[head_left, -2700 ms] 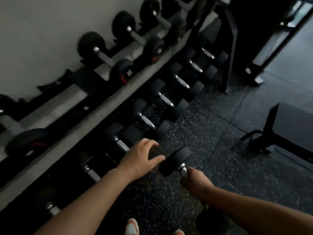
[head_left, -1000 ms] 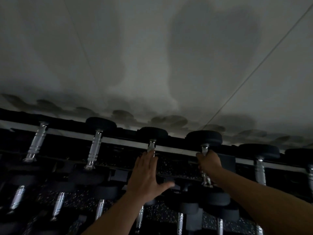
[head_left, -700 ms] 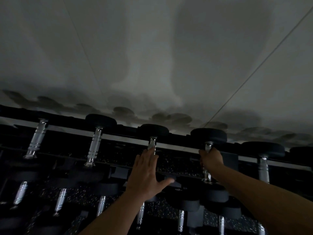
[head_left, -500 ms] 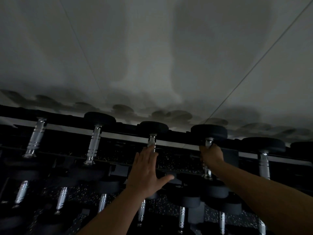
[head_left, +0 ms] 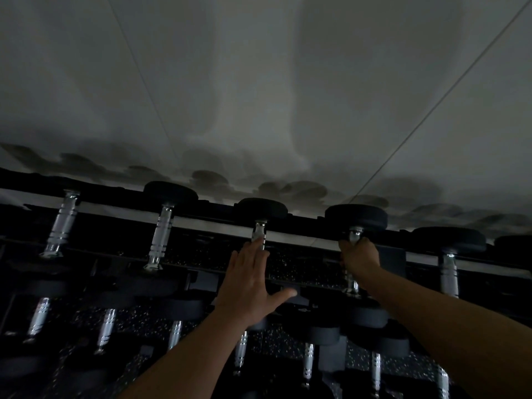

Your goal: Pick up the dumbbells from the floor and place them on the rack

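Observation:
My right hand (head_left: 359, 256) is closed around the chrome handle of a black dumbbell (head_left: 356, 217), whose far head sits at the back rail of the rack's top shelf (head_left: 305, 230). My left hand (head_left: 250, 279) is flat and open with fingers spread, its fingertips at the handle of the neighbouring dumbbell (head_left: 260, 210) on the same shelf. Whether the held dumbbell's near head rests on the shelf is hidden by my wrist.
More black dumbbells with chrome handles line the top shelf, such as one at the left (head_left: 169, 192) and one at the right (head_left: 449, 240). A lower row (head_left: 106, 326) sits below. A pale wall (head_left: 259, 82) rises right behind the rack.
Since 2.7 s ago my right hand has carried the dumbbell from the floor up to the top shelf. In the last second both hands edged slightly upward and forward.

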Demonstrator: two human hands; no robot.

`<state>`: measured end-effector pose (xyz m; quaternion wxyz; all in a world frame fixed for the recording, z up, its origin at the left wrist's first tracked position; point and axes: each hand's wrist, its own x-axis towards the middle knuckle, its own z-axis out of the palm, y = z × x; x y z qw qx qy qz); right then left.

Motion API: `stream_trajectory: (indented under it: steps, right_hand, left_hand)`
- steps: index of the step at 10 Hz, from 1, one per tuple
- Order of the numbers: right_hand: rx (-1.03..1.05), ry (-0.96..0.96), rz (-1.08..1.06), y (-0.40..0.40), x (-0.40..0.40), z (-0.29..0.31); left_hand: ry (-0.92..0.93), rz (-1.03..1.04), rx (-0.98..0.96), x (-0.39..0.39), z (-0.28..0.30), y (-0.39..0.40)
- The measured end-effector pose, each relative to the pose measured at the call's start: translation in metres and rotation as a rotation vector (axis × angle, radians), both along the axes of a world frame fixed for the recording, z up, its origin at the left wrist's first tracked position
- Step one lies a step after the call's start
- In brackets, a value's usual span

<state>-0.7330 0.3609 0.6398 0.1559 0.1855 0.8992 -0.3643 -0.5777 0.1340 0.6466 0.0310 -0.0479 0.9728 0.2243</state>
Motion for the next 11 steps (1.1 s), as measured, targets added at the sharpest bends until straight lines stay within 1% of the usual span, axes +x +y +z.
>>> stream_trajectory:
  steps: [4,5,7,9,11]
  right_hand:
    - [0.036,-0.002,0.015,0.000,0.001,0.003]
    - [0.040,-0.031,0.037,0.001,0.002,0.008]
    - [0.078,-0.011,0.184,0.009,0.016,0.025]
    - [0.077,-0.017,0.288,0.016,0.029,0.043]
    - [0.146,0.063,0.411,0.014,0.043,0.054]
  left_hand:
    - [-0.001,-0.010,-0.004,0.001,-0.003,-0.002]
    - [0.010,-0.003,-0.001,0.001,-0.004,-0.002]
    - [0.010,0.007,-0.009,0.002,-0.001,0.000]
    - [-0.011,0.007,-0.040,0.002,0.003,0.002]
    - [-0.083,0.015,-0.052,0.000,0.011,0.004]
